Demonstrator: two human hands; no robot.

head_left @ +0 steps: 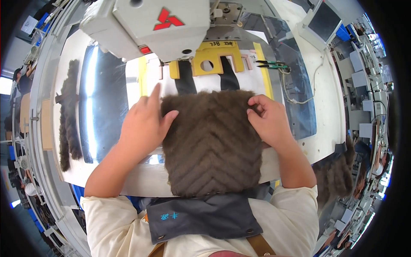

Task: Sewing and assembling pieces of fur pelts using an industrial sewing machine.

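Observation:
A dark brown fur panel (211,143) with chevron ridges lies before me, its far edge by two black strips (227,75) under a yellow template (207,62) on a white sheet. My left hand (145,115) rests at the panel's upper left, open, index finger stretched forward, thumb on the fur. My right hand (269,118) is closed on the panel's upper right edge with curled fingers and thumb. The white head (145,17) of a machine stands over the template.
Green-handled snips (279,66) and a cord lie right of the template. Fur strips (68,111) lie at the left, more fur (332,171) at lower right. A monitor (323,21) stands back right. People (26,75) and benches show at the edges.

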